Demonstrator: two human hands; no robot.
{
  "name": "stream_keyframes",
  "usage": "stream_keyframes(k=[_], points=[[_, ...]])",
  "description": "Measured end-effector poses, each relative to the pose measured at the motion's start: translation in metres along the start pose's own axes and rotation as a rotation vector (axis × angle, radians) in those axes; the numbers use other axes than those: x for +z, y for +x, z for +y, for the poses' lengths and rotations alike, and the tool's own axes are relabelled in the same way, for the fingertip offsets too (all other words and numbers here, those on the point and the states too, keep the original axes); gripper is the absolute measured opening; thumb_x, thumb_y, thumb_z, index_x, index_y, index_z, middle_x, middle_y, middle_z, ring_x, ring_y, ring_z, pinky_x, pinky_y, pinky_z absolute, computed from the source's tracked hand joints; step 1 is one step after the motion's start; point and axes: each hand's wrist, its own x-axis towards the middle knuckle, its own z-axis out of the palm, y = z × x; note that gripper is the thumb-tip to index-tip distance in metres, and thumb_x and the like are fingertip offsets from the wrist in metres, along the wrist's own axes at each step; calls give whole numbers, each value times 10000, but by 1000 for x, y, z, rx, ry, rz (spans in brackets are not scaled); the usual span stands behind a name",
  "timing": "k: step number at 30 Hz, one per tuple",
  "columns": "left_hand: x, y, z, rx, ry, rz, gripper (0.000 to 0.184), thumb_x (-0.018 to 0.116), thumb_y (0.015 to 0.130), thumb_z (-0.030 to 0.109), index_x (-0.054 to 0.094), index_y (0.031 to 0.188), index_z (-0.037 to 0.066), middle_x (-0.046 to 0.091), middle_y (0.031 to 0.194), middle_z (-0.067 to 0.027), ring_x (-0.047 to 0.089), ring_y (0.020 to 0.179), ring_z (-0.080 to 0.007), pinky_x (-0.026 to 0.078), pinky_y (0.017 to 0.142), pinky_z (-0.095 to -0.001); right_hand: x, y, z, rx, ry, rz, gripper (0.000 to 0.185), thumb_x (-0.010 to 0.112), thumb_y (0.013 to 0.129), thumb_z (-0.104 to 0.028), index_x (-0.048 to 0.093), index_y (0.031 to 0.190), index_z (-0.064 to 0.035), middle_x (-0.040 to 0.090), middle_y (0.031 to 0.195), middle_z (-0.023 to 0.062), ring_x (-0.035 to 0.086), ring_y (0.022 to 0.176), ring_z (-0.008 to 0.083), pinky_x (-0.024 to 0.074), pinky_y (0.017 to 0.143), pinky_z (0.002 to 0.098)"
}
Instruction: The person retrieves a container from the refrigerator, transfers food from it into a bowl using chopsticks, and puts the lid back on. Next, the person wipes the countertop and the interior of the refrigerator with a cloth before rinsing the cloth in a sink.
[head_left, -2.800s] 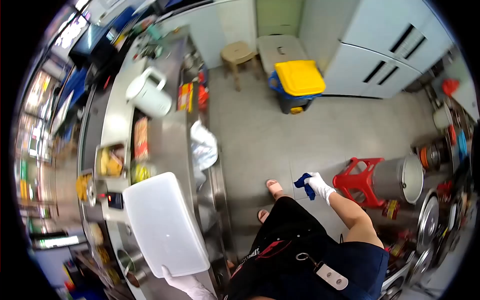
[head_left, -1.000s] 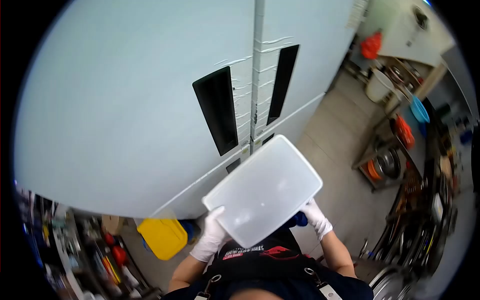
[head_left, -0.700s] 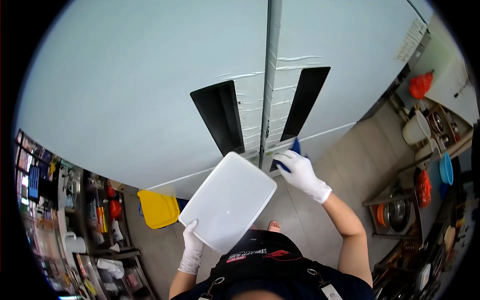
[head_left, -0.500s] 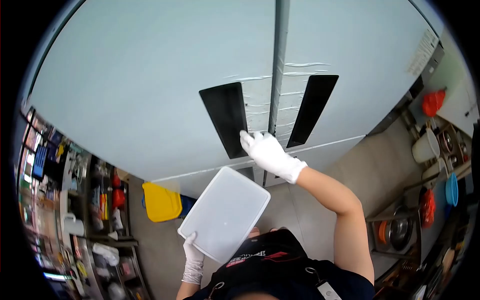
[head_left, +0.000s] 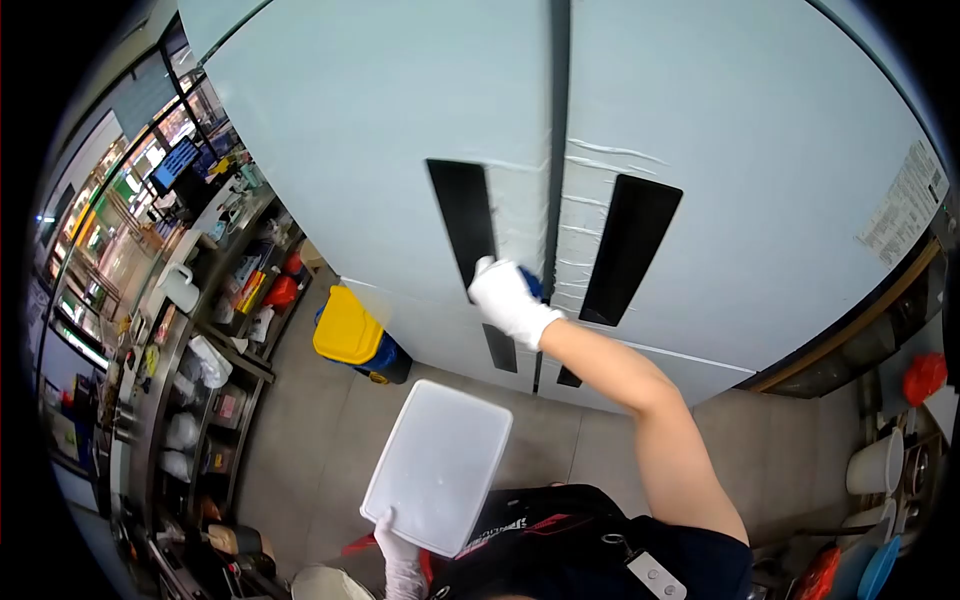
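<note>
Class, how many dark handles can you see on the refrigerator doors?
4: upper left handle, overlapped by the right hand; upper right handle; lower left handle; lower right handle, partly hidden by the forearm.

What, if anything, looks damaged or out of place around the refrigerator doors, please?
The pale surface just left of the upper right black handle is wrinkled and creased, which looks odd because most of that refrigerator door appears smooth.
</note>
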Motion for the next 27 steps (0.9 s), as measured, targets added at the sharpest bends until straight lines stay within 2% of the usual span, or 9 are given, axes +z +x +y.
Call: stream_keyframes(k=[5, 7, 10, 13, 16, 21, 23, 24, 27], points=[[-3, -90, -42, -65, -133, 129, 622, 593, 779, 266, 415, 1312, -2, 507, 1263, -165, 506, 1141, -327, 416, 971, -458, -55, -36, -67, -312, 296, 261, 160, 588, 668, -123, 666, 730, 2, 583, 695, 142, 604, 633, 243, 456, 487, 334], [-9, -113, -53, -25, -129, 176, 620, 589, 781, 266, 415, 1312, -3, 509, 1262, -165, 505, 1142, -326, 415, 971, -460, -61, -43, -103, -430, 387, 140, 144, 589, 676, -139, 652, 708, -14, 584, 700, 129, 598, 663, 235, 470, 519, 337], [-8, -139, -64, 10, -164, 209, 614, 580, 786, 265, 414, 1312, -6, 509, 1264, -165, 501, 1148, -324, 413, 972, -456, -87, -55, -127, -584, 673, 270, 113, 599, 705, -182, 616, 692, -71, 579, 726, 82, 600, 668, 215, 484, 545, 336], [-11, -146, -73, 5, -194, 263, 613, 573, 786, 261, 411, 1311, -11, 508, 1265, -164, 500, 1148, -327, 408, 976, -454, -111, -78, -127, -744, 972, 208, 152, 589, 754, -185, 589, 693, -47, 563, 733, 93, 600, 698, 241, 502, 604, 360], [-6, -139, -78, 15, -203, 277, 638, 574, 774, 273, 402, 1315, -20, 499, 1276, -168, 501, 1142, -334, 408, 973, -452, -107, -89, -106, -712, 1384, 123, 194, 561, 820, -208, 616, 747, -36, 582, 802, 119, 607, 752, 266, 504, 651, 363], [-1, -138, -70, 11, -231, 350, 686, 570, 756, 335, 395, 1333, 6, 499, 1264, -171, 500, 1130, -344, 405, 958, -466, -44, -64, -56, -305, 1678, 41, 200, 521, 907, -162, 639, 939, -4, 610, 839, 130, 602, 809, 248, 480, 716, 325], [-2, -140, -71, -15, -269, 400, 693, 558, 758, 364, 396, 1338, 20, 501, 1258, -171, 498, 1129, -349, 402, 952, -476, -31, -50, -54, 48, 1886, -67, 200, 540, 888, -150, 640, 983, -6, 622, 874, 140, 609, 756, 249, 483, 691, 333], [-4, -140, -68, -23, -279, 421, 693, 551, 761, 375, 396, 1339, 27, 502, 1255, -171, 497, 1129, -352, 400, 951, -481, -34, -55, -60, 181, 1861, -326, 212, 531, 901, -148, 636, 1011, -1, 640, 943, 147, 626, 791, 246, 485, 718, 344], [-24, -139, -71, -27, -297, 476, 692, 529, 771, 405, 397, 1341, 35, 498, 1258, -170, 493, 1132, -357, 398, 945, -490, -29, -47, -119, -58, 1832, 46, 193, 538, 900, -153, 613, 970, 11, 613, 894, 164, 589, 783, 333, 471, 735, 363]])
